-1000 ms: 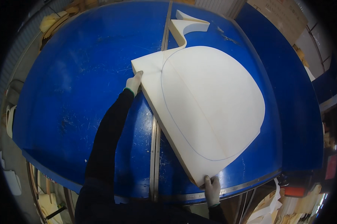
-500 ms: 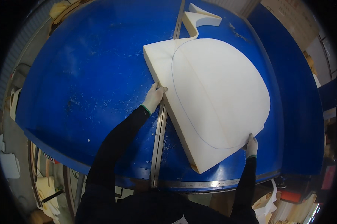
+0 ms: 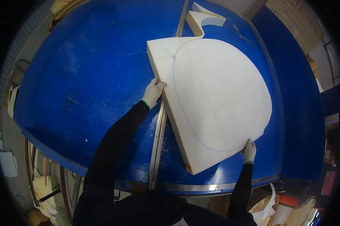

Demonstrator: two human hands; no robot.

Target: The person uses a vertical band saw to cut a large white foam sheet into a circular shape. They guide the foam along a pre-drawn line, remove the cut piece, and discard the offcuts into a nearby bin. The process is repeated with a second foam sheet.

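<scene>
A thick white foam slab (image 3: 222, 94) lies on a blue table across its metal rail. A blue curved line is drawn on its top, and the far right side is rounded. My left hand (image 3: 153, 92), in a white glove, grips the slab's left edge with the thumb on top. My gloved right hand (image 3: 249, 152) holds the near right edge, thumb up and its other fingers mostly hidden below. From the slab's far end a curled foam strip (image 3: 194, 25) stretches away over the table.
The blue table (image 3: 91, 83) carries scratches and small scraps. A metal rail (image 3: 157, 145) crosses it, and a metal strip (image 3: 215, 187) edges its near side. At the right stands a dark blue panel (image 3: 300, 98). Foam offcuts (image 3: 45, 194) lie below at the left.
The slab has turned slightly clockwise, its near corner shifting left. Both hands moved with it and keep their hold; the right one sits a little lower and further left.
</scene>
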